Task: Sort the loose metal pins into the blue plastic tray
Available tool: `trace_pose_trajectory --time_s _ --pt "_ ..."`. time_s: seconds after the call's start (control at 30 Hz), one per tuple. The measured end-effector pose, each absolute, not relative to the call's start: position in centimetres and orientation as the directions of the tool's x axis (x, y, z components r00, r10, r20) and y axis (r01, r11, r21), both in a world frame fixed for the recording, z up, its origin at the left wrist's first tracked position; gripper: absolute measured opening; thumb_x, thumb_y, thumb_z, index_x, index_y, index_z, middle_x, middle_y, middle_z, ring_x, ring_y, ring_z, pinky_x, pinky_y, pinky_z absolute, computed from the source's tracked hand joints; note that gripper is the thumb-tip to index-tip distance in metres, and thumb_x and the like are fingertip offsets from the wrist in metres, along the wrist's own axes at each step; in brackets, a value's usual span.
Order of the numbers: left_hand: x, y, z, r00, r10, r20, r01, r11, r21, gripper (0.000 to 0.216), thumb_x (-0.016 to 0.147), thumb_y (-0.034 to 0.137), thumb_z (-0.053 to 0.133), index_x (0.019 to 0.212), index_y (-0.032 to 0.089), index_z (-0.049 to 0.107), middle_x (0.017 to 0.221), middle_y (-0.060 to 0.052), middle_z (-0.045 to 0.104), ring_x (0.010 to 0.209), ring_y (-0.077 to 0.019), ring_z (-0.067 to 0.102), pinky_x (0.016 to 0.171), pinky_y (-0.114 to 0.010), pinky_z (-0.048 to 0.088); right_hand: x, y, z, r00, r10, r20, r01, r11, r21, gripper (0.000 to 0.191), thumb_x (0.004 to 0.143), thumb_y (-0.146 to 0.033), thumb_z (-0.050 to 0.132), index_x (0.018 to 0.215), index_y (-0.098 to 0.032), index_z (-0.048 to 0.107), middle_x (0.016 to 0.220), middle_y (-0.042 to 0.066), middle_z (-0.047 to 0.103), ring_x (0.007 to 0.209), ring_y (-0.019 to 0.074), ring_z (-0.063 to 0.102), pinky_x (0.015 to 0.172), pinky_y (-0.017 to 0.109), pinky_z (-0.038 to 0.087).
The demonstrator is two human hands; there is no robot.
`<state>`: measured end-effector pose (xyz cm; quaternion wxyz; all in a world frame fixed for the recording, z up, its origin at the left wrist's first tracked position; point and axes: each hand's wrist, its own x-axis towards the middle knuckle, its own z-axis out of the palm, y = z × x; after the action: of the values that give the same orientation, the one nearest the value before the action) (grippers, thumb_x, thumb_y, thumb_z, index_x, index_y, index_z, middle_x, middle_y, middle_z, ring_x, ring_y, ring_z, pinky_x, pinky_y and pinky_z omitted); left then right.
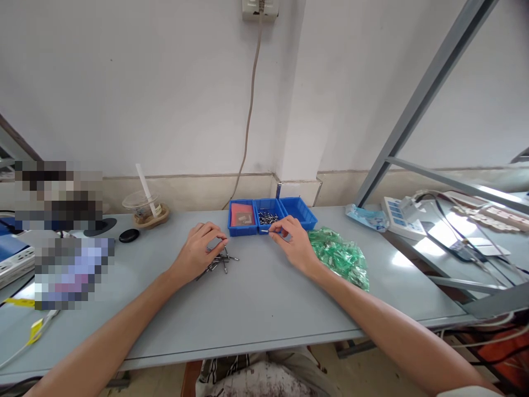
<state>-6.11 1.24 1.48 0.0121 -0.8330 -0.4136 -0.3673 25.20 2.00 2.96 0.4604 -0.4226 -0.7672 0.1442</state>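
My right hand (294, 242) pinches a small metal pin (264, 231) between thumb and fingertips, just in front of the middle blue bin (264, 230). Inside that bin lies a heap of similar dark metal pins (268, 216). Over a loose pile of pins (223, 261) on the table hovers my left hand (201, 249), thumb and forefinger brought together. Whatever those fingers may hold is too small to make out. Part of the pile is hidden beneath the left hand.
The left blue bin (242, 232) holds a reddish packet (242, 214); a third blue bin (298, 212) adjoins on the right. Crumpled green plastic (341, 256) lies by my right forearm. A cup (142, 204), a black round lid (129, 235) and a power strip (403, 218) stand farther out.
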Motion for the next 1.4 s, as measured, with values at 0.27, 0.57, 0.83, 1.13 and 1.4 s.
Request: trace_pose_trajectory --time_s 0.27,0.57,0.83,1.13,1.4 --pt "-6.22 1.36 1.3 0.393 0.682 0.617 0.705 -0.654 0.274 0.018 0.107 0.032 0.056 0.102 0.023 0.07 0.107 -0.007 0.067 0.1 -0.0243 0.059 0.095 -0.04 0.045 25.19 1.99 3.02 -0.222 0.775 0.592 0.524 0.606 -0.598 0.007 0.096 -0.022 0.065 0.095 -0.027 0.07 0.097 0.005 0.065 0.09 0.0253 0.057 0.091 0.044 0.046" --pt "-6.2 1.4 1.21 0.404 0.672 0.621 0.698 -0.665 0.266 0.017 0.108 0.032 0.056 0.104 0.023 0.069 0.107 -0.006 0.066 0.101 -0.024 0.058 0.095 -0.041 0.045 25.27 1.96 2.94 -0.243 0.795 0.557 0.481 0.597 -0.642 0.006 0.098 -0.027 0.065 0.1 -0.026 0.071 0.099 0.006 0.066 0.096 0.0246 0.059 0.084 0.037 0.048" --pt "-6.4 1.63 0.98 0.392 0.668 0.633 0.703 -0.661 0.263 0.016 0.107 0.033 0.057 0.104 0.024 0.07 0.107 -0.006 0.067 0.101 -0.0242 0.059 0.095 -0.043 0.047 24.88 2.18 3.12 -0.251 0.924 0.289 0.157 0.333 -0.93 0.024 0.099 -0.045 0.064 0.104 -0.023 0.072 0.099 0.004 0.07 0.076 0.0171 0.057 0.073 0.032 0.048" --pt "-6.64 1.84 0.96 0.359 0.725 0.588 0.754 -0.596 0.275 0.018 0.107 0.034 0.056 0.104 0.024 0.07 0.109 -0.006 0.066 0.102 -0.0249 0.058 0.098 -0.044 0.044 24.93 2.52 2.96 -0.214 0.966 0.142 -0.054 0.134 -0.99 0.035 0.088 -0.054 0.076 0.1 -0.022 0.071 0.093 0.001 0.065 0.068 0.0114 0.051 0.068 0.029 0.045" --pt "-6.44 1.53 1.16 0.341 0.749 0.568 0.768 -0.57 0.291 0.018 0.107 0.035 0.056 0.1 0.024 0.069 0.106 -0.004 0.069 0.099 -0.0249 0.059 0.096 -0.042 0.043 25.06 2.77 2.9 -0.111 0.987 0.119 0.024 0.122 -0.992 0.039 0.085 -0.057 0.077 0.086 -0.021 0.063 0.071 -0.004 0.053 0.06 0.0117 0.046 0.059 0.027 0.039"
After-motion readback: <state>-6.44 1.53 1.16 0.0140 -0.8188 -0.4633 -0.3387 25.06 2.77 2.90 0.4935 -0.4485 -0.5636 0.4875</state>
